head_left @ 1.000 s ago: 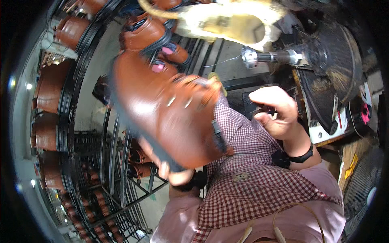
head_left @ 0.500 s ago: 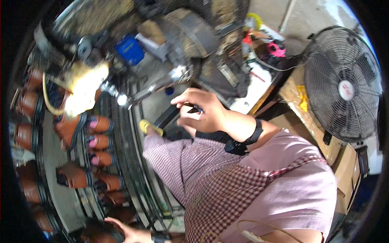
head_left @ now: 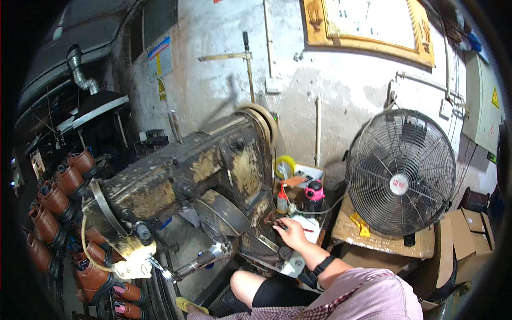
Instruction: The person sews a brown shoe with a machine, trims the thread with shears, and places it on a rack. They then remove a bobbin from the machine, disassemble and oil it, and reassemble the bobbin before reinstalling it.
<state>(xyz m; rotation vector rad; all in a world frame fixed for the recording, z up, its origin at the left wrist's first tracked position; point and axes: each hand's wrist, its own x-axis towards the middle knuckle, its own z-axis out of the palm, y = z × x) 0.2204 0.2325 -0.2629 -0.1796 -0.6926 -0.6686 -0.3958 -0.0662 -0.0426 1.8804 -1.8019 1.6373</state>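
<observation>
My right hand [head_left: 292, 233] reaches over the small white table [head_left: 316, 223] beside the heavy, worn black sewing machine [head_left: 205, 168]. Its fingers are closed round a small dark item with a hint of red, too small to make out. Just beyond the hand stand a clear bottle with a red top [head_left: 282, 201] and a black-and-pink object [head_left: 313, 193]. A roll of yellow tape [head_left: 285, 166] is a little farther back. My left hand is out of view.
Brown leather shoes [head_left: 47, 224] stand in rows at left. A lit patch [head_left: 133, 258] glows at the machine's head, near a metal arm [head_left: 200, 260]. At right, a large black fan [head_left: 400, 173] stands on a cardboard-covered surface, with open cartons [head_left: 469, 234] beyond.
The view has swung up toward the wall and machine. My right hand has gone from in front of my body to the small table. My left hand has left the picture.
</observation>
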